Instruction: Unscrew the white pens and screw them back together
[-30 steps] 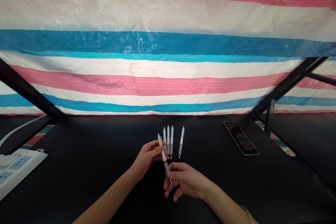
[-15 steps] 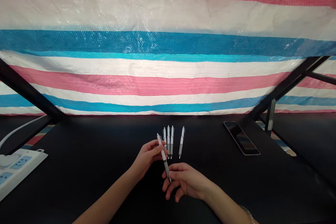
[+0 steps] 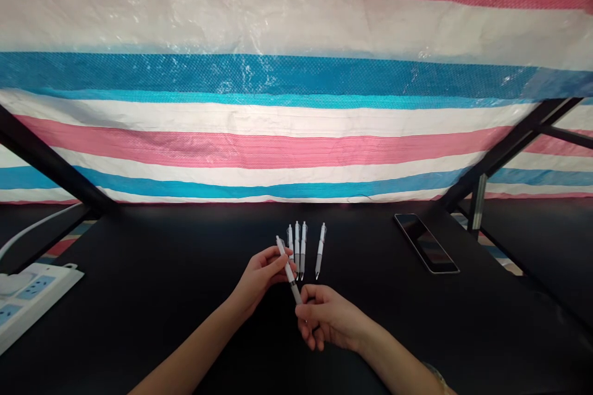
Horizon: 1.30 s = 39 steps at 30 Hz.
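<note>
I hold one white retractable pen (image 3: 288, 270) in the lower middle of the frame, and it leans with its top end to the upper left. My left hand (image 3: 262, 273) is clamped on the upper part of the barrel, between the thumb and the fingers. The lower end of the pen reaches my right hand (image 3: 328, 317) and goes behind its fingers (image 3: 309, 294). I cannot tell if this grip is closed on the pen or if the fingers only touch it. Both hands are above the black worktop (image 3: 139, 247), and they are near each other.

Just beyond my left hand, four other pens (image 3: 302, 250) lie on the worktop with their tips toward me. Three of them are close together in a row, and my left fingers are just beside their lower ends. The fourth one stands a little apart, on the right of these three.

At the right side of the worktop there is a dark smartphone (image 3: 426, 243), lying at a slant and well apart from the pens. At the lower left there is a white power strip (image 3: 32, 299) with a white cable (image 3: 32, 235). Behind the worktop hangs a striped woven tarpaulin (image 3: 296, 136) in red, white and blue, and black metal bars (image 3: 46, 163) cross in front of it at both sides.
</note>
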### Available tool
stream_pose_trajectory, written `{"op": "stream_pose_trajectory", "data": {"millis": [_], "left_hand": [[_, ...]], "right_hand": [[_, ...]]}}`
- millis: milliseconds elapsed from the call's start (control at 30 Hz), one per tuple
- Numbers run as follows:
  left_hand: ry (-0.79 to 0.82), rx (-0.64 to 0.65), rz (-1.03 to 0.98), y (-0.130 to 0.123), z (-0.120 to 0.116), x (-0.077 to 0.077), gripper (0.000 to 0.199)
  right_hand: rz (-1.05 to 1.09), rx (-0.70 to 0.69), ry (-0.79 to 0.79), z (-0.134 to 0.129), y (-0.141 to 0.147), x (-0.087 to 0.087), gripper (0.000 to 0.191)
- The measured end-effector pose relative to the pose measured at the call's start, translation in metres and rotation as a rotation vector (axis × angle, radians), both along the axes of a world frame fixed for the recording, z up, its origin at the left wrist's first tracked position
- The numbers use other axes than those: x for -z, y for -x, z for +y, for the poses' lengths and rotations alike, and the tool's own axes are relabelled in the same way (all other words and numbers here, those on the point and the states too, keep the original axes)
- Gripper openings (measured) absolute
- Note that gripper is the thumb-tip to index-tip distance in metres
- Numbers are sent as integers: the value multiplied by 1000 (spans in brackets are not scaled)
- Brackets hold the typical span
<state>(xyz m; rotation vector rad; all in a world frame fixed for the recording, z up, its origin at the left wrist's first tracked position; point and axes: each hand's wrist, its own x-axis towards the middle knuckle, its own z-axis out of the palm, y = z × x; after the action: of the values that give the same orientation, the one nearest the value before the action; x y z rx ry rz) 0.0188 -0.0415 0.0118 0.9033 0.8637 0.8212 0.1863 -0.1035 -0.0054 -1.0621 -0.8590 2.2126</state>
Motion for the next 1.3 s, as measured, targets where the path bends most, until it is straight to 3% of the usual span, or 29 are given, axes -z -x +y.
{"op": "stream_pose_trajectory", "data": {"millis": [800,1067,1300], "left_hand": [[-60,-175,54,-5,-5,4,26],[-22,-164,-31,-3,-2,3,30],[-9,-251,-54,-2,1,5,32]], "right_hand": [[-200,103,-120,1,1,-3,40],[148,0,32,2,1,1,48],[-32,84,-86,1,0,0,37]]}}
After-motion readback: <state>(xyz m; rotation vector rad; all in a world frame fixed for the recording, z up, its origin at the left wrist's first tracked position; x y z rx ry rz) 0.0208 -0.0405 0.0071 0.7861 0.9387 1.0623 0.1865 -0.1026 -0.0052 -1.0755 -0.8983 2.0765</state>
